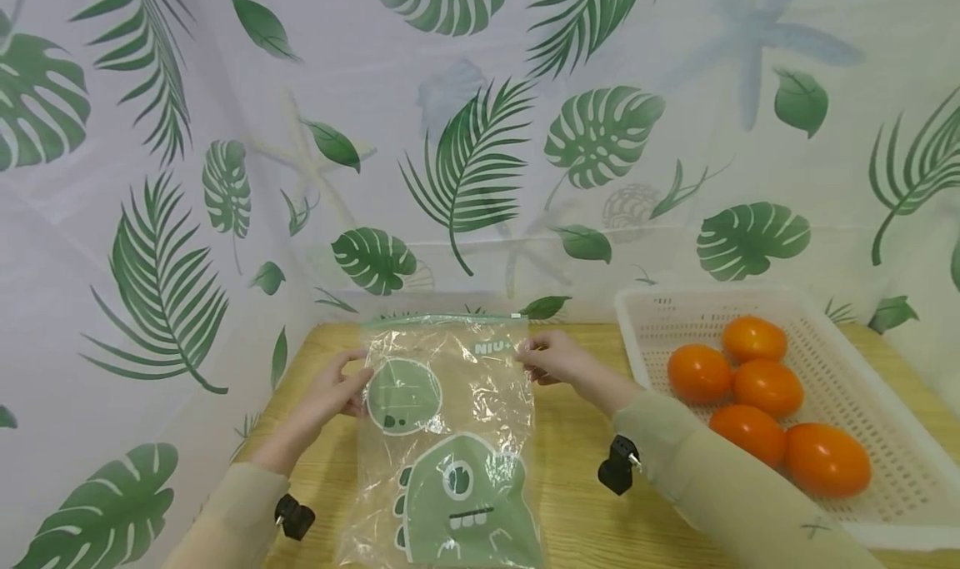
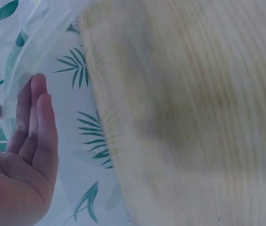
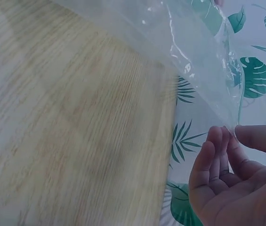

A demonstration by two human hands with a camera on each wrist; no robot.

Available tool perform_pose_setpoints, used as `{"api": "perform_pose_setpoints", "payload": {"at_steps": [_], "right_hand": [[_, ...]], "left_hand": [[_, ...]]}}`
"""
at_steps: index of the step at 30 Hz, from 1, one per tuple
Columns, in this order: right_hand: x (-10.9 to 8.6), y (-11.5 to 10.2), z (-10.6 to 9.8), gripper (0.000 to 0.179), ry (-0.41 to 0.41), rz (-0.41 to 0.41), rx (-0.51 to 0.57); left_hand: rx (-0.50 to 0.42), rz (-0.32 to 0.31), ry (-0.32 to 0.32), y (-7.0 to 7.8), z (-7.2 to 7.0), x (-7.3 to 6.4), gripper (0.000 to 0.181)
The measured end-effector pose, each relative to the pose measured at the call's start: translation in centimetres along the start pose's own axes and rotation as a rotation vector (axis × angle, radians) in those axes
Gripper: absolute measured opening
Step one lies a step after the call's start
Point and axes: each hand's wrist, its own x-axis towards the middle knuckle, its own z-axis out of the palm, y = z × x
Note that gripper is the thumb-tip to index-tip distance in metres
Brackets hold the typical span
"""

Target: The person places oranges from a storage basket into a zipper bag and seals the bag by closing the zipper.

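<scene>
A clear plastic zip bag (image 1: 465, 502) with green dinosaur prints and a green zip strip along its top is held up over the wooden table. My left hand (image 1: 341, 387) holds its left edge, thumb in front and fingers behind. In the left wrist view the fingers of the left hand (image 2: 31, 141) are fairly straight beside the clear film. High on the right edge, my right hand (image 1: 557, 359) pinches the bag. The right wrist view shows the thumb and fingertips of that hand (image 3: 241, 174) meeting at the corner of the film (image 3: 208, 70).
A white perforated plastic basket (image 1: 888, 402) stands on the right of the wooden table (image 1: 577, 469). Several shiny orange, rounded fruits or vegetables (image 1: 768, 388) lie inside it. Behind and to the left hangs a white leaf-patterned cloth (image 1: 480, 286).
</scene>
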Motion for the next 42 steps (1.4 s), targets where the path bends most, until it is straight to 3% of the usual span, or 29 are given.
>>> {"api": "perform_pose_setpoints", "payload": {"at_steps": [5, 10, 18, 24, 31, 38, 42], "right_hand": [[-0.2, -0.6, -0.5, 0.019, 0.012, -0.022, 0.011], [-0.7, -1.1, -1.3, 0.024, 0.018, -0.016, 0.043], [-1.4, -1.7, -2.3, 0.031, -0.014, -0.012, 0.051], [-1.8, -1.8, -2.9, 0.034, 0.011, -0.017, 0.032], [-2.5, -2.1, -3.5, 0.039, 0.007, -0.061, -0.003], [-2.8, -2.7, -3.9, 0.036, 0.032, -0.072, 0.053], [-3.0, -3.1, -3.9, 0.045, 0.073, -0.131, 0.114]], "left_hand": [[0.001, 0.036, 0.031, 1.2, -0.7, 0.3, 0.046], [0.063, 0.091, 0.047, 2.3, -1.1, 0.5, 0.037], [0.088, 0.142, 0.062, 3.7, -1.5, 0.9, 0.035], [0.098, 0.144, 0.066, 4.6, -1.5, 1.3, 0.036], [0.061, 0.136, 0.069, 5.9, -1.4, 1.0, 0.053], [0.0, 0.136, 0.075, 7.0, -1.6, 1.1, 0.045], [-0.009, 0.14, 0.083, 7.8, -1.6, 1.2, 0.035]]}}
